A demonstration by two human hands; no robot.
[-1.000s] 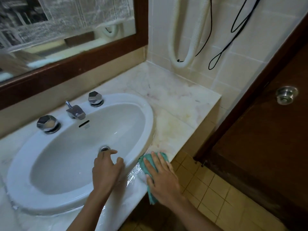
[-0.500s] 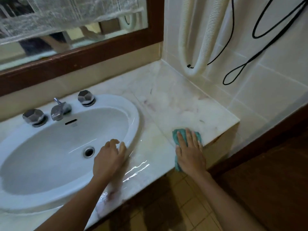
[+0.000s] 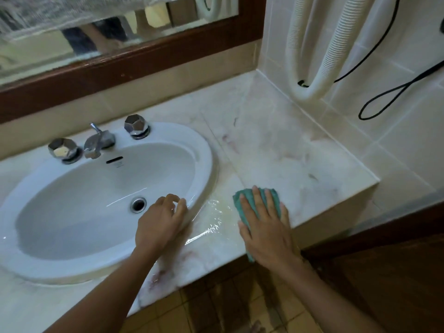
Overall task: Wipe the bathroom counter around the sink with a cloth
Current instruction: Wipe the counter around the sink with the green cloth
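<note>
A white oval sink (image 3: 209, 164) is set into a pale marble counter (image 3: 276, 145). My right hand (image 3: 266, 227) lies flat on a teal cloth (image 3: 242, 203), pressing it onto the counter near the front edge, right of the sink. Most of the cloth is hidden under the palm; one corner hangs over the edge. My left hand (image 3: 161, 222) rests on the sink's right rim with fingers loosely curled, holding nothing. A wet, shiny streak (image 3: 213, 222) lies on the marble between the two hands.
A chrome tap (image 3: 97, 143) with two faceted knobs (image 3: 63, 149) (image 3: 136, 126) stands at the sink's back. A wood-framed mirror (image 3: 134, 61) runs behind. A white corrugated hose (image 3: 312, 68) and black cable (image 3: 389, 97) hang on the tiled right wall. Yellow floor tiles (image 3: 216, 313) lie below.
My right hand has slid the cloth rightward along the front of the counter, away from the sink rim, leaving a wet streak. The left hand stayed on the rim.
</note>
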